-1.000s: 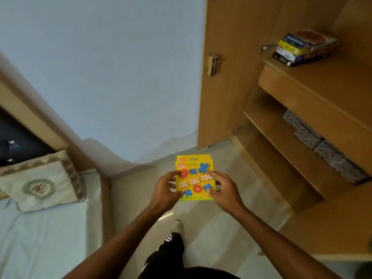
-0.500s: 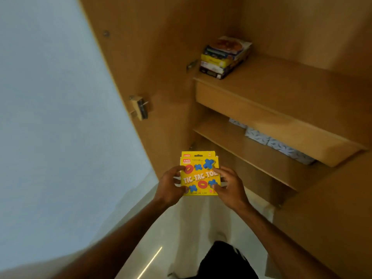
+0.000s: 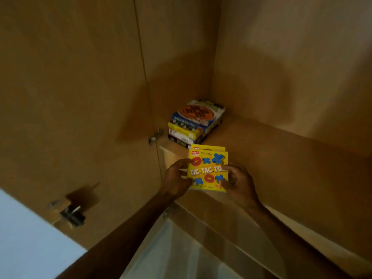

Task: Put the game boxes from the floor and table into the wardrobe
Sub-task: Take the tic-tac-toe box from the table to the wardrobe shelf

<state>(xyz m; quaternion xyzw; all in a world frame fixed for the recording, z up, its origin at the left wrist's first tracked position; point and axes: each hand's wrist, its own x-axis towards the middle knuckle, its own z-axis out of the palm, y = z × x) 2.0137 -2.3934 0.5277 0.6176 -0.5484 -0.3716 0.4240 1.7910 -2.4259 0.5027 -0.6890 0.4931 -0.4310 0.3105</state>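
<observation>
I hold a yellow Tic Tac Toe box (image 3: 207,168) face up in both hands, just over the front edge of the wardrobe shelf (image 3: 281,150). My left hand (image 3: 175,179) pinches its left edge and my right hand (image 3: 237,181) pinches its right edge. Directly behind the box, a stack of several game boxes (image 3: 196,122) lies in the shelf's back left corner, topped by one with an orange disc picture.
The open wardrobe door (image 3: 70,97) stands on the left with a latch (image 3: 72,213) low on it and a hinge (image 3: 154,136) beside the stack. The shelf's right part is bare wood. Pale floor (image 3: 181,256) shows below.
The view has swung up and into the wardrobe. The yellow box has risen from below the shelves to the front edge of the upper shelf, close to the stack, still held in both hands.
</observation>
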